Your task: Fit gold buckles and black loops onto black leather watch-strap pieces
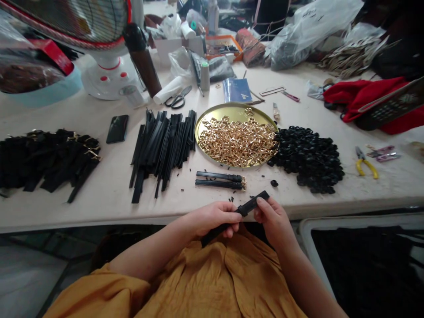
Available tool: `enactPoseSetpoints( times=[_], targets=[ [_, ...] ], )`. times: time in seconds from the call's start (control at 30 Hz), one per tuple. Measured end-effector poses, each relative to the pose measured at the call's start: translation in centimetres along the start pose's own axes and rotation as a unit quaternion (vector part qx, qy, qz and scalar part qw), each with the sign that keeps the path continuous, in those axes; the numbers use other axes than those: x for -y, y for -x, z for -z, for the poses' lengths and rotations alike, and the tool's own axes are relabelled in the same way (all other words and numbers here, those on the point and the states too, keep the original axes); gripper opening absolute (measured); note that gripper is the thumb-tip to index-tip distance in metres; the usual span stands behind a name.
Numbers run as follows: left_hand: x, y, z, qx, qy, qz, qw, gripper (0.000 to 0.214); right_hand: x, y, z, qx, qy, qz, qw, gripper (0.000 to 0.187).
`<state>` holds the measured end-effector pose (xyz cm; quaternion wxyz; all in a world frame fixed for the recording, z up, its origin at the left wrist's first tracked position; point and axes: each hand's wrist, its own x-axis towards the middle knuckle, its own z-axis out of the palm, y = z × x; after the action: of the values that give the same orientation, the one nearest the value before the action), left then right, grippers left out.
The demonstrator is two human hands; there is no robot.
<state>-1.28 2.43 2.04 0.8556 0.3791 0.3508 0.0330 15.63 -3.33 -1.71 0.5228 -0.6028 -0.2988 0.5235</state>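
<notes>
L hand (pixel 220 217) & R hand (pixel 273 216) gripping blk strap (pixel 249 206).

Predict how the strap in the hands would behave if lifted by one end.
The strap would probably sag only a little, since it runs nearly straight between the left hand and right hand, though their grip may help. It is likely light, being narrow and thin. Its flat shape makes rolling unlikely.
</notes>
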Motion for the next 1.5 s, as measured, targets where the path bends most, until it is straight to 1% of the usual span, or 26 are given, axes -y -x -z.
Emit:
enactPoseSetpoints(
  times=[0.1,0.2,0.27,0.37,0.47,0.57,0.63,0.73,0.8,0.83,0.93,1.0,1.07,1.13,1.2,1.27,1.3,1.33,1.37,1.5],
  targets=[
    [0.7,-0.3,0.0,-0.003,0.023,0.01,1.0,0.019,-0.3,-0.1,0.4,0.0,0.015,-0.014,1.0,0.028],
    [0.9,-0.3,-0.2,-0.008,0.015,0.002,1.0,0.022,-0.4,0.1,0.6,0.002,0.013,-0.018,1.0,0.028],
    [1.0,-0.3,-0.5,-0.026,-0.01,-0.011,1.0,0.026,-0.3,0.5,0.6,0.0,0.018,-0.011,1.0,0.028],
    [0.9,-0.4,-1.3,-0.059,-0.056,-0.03,0.996,0.029,0.1,1.4,0.2,-0.01,0.06,0.014,0.998,0.027],
    [0.8,-0.6,-1.9,-0.058,-0.113,-0.043,0.991,0.024,0.4,2.1,0.0,-0.01,0.112,0.043,0.993,0.027],
    [0.6,-0.9,-2.1,-0.072,-0.186,-0.061,0.978,0.02,0.7,1.8,1.0,0.001,0.173,0.081,0.982,0.03],
    [0.4,-1.1,-1.9,-0.084,-0.205,-0.071,0.973,0.02,1.1,1.0,2.5,-0.018,0.227,0.115,0.967,0.029],
    [0.0,-1.2,-1.6,-0.108,-0.183,-0.08,0.974,0.023,2.1,-1.0,4.9,-0.097,0.3,0.152,0.937,0.027],
    [-0.2,-1.3,-1.4,-0.131,-0.144,-0.084,0.977,0.025,2.9,-2.6,5.7,-0.133,0.336,0.172,0.916,0.025],
    [-0.2,-1.4,-1.3,-0.14,-0.121,-0.087,0.979,0.026,3.3,-3.4,5.8,-0.14,0.355,0.186,0.905,0.025],
    [0.0,-2.0,-0.8,-0.154,-0.058,-0.097,0.982,0.027,4.3,-6.3,5.0,-0.117,0.421,0.242,0.866,0.023],
    [0.2,-2.5,-0.3,-0.162,-0.029,-0.102,0.981,0.028,4.6,-8.4,4.1,-0.093,0.472,0.275,0.833,0.02],
    [0.5,-3.0,0.3,-0.173,-0.007,-0.103,0.979,0.027,4.9,-10.6,3.3,-0.077,0.524,0.291,0.797,0.018],
    [0.7,-3.3,0.8,-0.179,0.012,-0.105,0.978,0.027,5.1,-12.5,2.5,-0.068,0.578,0.294,0.759,0.018],
    [0.6,-3.3,1.0,-0.183,0.019,-0.106,0.977,0.028,5.4,-14.0,1.6,-0.058,0.643,0.282,0.71,0.019],
    [0.5,-3.2,1.0,-0.188,0.017,-0.102,0.977,0.028,5.7,-14.8,0.7,-0.048,0.704,0.257,0.66,0.019],
    [0.5,-3.2,0.9,-0.189,0.013,-0.1,0.977,0.028,5.8,-15.1,0.3,-0.043,0.726,0.246,0.641,0.019],
    [0.4,-3.1,0.9,-0.189,0.008,-0.099,0.977,0.028,5.9,-15.3,0.0,-0.038,0.739,0.238,0.629,0.018],
    [0.4,-3.1,0.9,-0.186,0.004,-0.099,0.978,0.028,6.0,-15.4,-0.3,-0.031,0.745,0.235,0.624,0.018],
    [0.8,-3.1,1.3,-0.163,0.013,-0.106,0.981,0.028,6.3,-15.9,-0.7,-0.01,0.738,0.236,0.632,0.016]
  ],
)
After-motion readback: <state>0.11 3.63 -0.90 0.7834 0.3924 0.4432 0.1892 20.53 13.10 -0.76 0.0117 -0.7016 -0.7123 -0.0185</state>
